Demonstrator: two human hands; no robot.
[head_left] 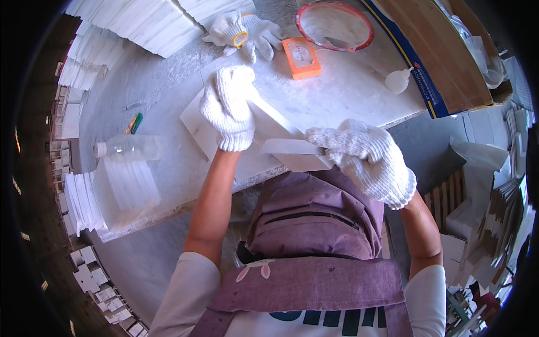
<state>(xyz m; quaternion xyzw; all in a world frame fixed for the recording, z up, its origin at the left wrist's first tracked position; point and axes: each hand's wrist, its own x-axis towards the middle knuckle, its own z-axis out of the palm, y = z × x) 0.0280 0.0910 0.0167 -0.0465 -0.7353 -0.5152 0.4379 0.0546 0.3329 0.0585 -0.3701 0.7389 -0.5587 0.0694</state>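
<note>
Both of my hands wear white knitted gloves. My left hand (229, 108) is closed at the end of a long white slab (275, 115), which slants down to the right above the table. With fingers and thumb, my right hand (365, 160) grips a smaller white stone piece (297, 148) near the table's front edge, beside the slab's lower end. Under my left hand lies another flat white slab (196, 123), partly covered by the hand and forearm. The fingertips of my left hand are mostly hidden.
Stacked white slabs (140, 25) stand at the back left. Spare gloves (255, 33), an orange box (301, 58) and a red-rimmed bowl (335, 27) sit at the back. A cardboard box (449, 56) is on the right. A clear bottle (132, 147) and a green cutter (135, 123) lie left.
</note>
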